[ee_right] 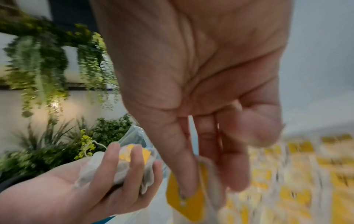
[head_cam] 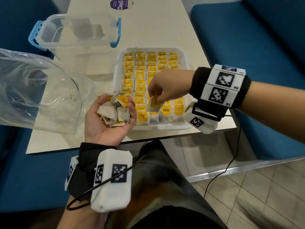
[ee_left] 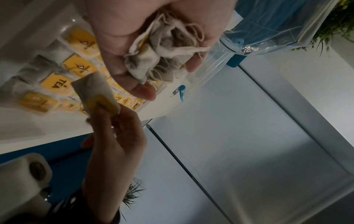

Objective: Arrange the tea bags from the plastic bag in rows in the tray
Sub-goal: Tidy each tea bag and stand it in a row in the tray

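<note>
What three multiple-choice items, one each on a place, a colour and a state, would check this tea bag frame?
1. Where does the crumpled clear plastic bag lie?
A. on the table left of the white tray
B. inside the tray
C. on the floor

2. What colour are the paper tags on the tea bags in the tray?
A. green
B. yellow
C. red

3. What is the right hand doing?
A. resting flat on the table
B. gripping the clear storage box with blue handles
C. pinching a single tea bag over the tray

Answers: 1 A, the head view shows the bag beside the tray's left edge. 2 B, every tag in the rows is yellow. 3 C, fingertips hold one bag above the near rows, while the left hand cups a loose bunch of tea bags.
</note>
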The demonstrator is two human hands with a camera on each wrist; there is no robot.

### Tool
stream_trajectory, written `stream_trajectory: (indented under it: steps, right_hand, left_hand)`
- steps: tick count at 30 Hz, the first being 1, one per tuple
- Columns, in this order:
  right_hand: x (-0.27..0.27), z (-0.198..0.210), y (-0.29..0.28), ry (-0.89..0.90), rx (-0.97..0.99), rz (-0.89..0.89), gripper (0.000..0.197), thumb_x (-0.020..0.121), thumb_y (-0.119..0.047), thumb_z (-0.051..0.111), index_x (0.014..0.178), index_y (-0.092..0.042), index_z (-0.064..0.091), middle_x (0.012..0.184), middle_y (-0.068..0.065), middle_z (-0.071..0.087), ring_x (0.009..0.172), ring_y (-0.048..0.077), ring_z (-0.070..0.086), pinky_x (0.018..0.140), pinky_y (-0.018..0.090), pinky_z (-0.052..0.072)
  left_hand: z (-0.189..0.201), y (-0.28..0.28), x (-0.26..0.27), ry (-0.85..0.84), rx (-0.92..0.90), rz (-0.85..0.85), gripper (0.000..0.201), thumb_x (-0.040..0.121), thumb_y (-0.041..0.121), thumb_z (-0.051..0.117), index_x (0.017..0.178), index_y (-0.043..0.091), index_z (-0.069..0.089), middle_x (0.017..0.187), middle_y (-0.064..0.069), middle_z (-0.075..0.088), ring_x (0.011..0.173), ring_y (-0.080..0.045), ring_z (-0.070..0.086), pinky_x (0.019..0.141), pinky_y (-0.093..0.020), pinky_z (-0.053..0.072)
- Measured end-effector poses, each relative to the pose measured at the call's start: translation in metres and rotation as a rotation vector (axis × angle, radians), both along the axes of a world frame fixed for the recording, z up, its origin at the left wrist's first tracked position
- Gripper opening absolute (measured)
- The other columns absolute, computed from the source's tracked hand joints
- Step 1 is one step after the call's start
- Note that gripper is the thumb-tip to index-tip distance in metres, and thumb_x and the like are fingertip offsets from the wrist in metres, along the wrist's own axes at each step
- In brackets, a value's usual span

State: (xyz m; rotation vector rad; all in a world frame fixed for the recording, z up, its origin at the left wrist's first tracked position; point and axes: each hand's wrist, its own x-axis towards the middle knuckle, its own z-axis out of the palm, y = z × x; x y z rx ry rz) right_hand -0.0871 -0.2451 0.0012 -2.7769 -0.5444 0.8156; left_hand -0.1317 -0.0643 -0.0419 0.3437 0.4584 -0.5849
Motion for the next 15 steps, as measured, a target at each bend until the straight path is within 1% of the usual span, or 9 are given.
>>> stream_trajectory:
  steps: [1,2,3,5,6,8,10,12,15]
  right_hand:
    - [0.002,-0.002,0.002,0.022,-0.028,0.012,0.009,0.086,-0.014,0.060,0.080,-0.017,0.054,0.073,-0.003,0.055,0.073,0.022,0.058,0.061,0.028,0.048]
    - [0.005,-0.007,0.003,0.057,-0.048,0.012,0.018,0.087,-0.014,0.059,0.072,-0.018,0.049,0.071,-0.005,0.051,0.071,0.020,0.056,0.058,0.024,0.044]
    - [0.007,-0.011,0.004,0.108,-0.046,0.000,0.024,0.088,-0.012,0.057,0.068,-0.019,0.045,0.071,-0.005,0.048,0.068,0.017,0.057,0.055,0.020,0.041]
    - [0.011,-0.019,0.006,0.216,-0.045,-0.009,0.027,0.090,-0.008,0.053,0.068,-0.016,0.041,0.072,-0.003,0.049,0.060,0.009,0.061,0.051,0.018,0.041]
    - [0.012,-0.023,0.007,0.255,-0.063,0.005,0.027,0.091,-0.007,0.051,0.068,-0.015,0.040,0.072,-0.002,0.050,0.057,0.007,0.062,0.051,0.018,0.043]
    - [0.013,-0.029,0.010,0.284,-0.120,0.041,0.025,0.092,-0.008,0.047,0.070,-0.016,0.038,0.072,-0.001,0.054,0.059,0.008,0.063,0.051,0.019,0.043]
    - [0.015,-0.034,0.013,0.285,-0.151,0.070,0.025,0.093,-0.008,0.048,0.072,-0.017,0.038,0.072,-0.002,0.058,0.064,0.012,0.064,0.049,0.018,0.042]
    - [0.016,-0.038,0.016,0.293,-0.158,0.075,0.026,0.092,-0.006,0.049,0.071,-0.017,0.038,0.068,-0.003,0.057,0.060,0.011,0.061,0.045,0.017,0.041]
    - [0.016,-0.043,0.020,0.273,-0.179,0.075,0.026,0.091,-0.006,0.051,0.071,-0.018,0.040,0.063,-0.004,0.054,0.052,0.009,0.054,0.047,0.017,0.037]
  left_hand:
    - [0.000,0.001,0.000,0.000,0.000,0.003,0.030,0.080,0.028,0.054,0.097,0.003,0.058,0.094,-0.014,0.059,0.077,-0.023,0.063,0.060,-0.028,0.055]
    - [-0.001,0.001,0.001,-0.002,-0.003,0.007,0.030,0.080,0.028,0.054,0.099,0.005,0.057,0.096,-0.013,0.059,0.078,-0.024,0.063,0.060,-0.029,0.056]
    - [-0.001,0.002,0.001,-0.006,-0.010,0.009,0.030,0.080,0.027,0.054,0.101,0.006,0.056,0.098,-0.013,0.058,0.077,-0.024,0.063,0.060,-0.029,0.056]
    - [-0.002,0.002,0.002,-0.006,-0.012,0.015,0.032,0.079,0.027,0.055,0.104,0.006,0.055,0.101,-0.012,0.057,0.076,-0.025,0.063,0.059,-0.030,0.056]
    - [-0.001,0.003,0.002,-0.006,-0.008,0.021,0.032,0.078,0.026,0.056,0.102,0.005,0.057,0.101,-0.012,0.057,0.077,-0.025,0.063,0.059,-0.029,0.056]
    - [-0.001,0.003,0.001,-0.010,0.001,0.031,0.026,0.074,0.023,0.058,0.089,0.002,0.063,0.101,-0.012,0.057,0.082,-0.023,0.061,0.060,-0.029,0.055]
    - [0.000,0.004,0.001,-0.008,-0.005,0.034,0.023,0.069,0.020,0.060,0.082,0.001,0.064,0.100,-0.011,0.056,0.086,-0.022,0.058,0.060,-0.029,0.055]
    - [-0.001,0.006,0.001,-0.004,0.002,0.035,0.024,0.069,0.021,0.060,0.081,0.000,0.064,0.098,-0.013,0.058,0.085,-0.022,0.059,0.059,-0.029,0.055]
    - [-0.001,0.007,0.001,0.002,-0.002,0.042,0.029,0.068,0.020,0.061,0.091,0.002,0.060,0.096,-0.014,0.058,0.081,-0.024,0.060,0.058,-0.030,0.055]
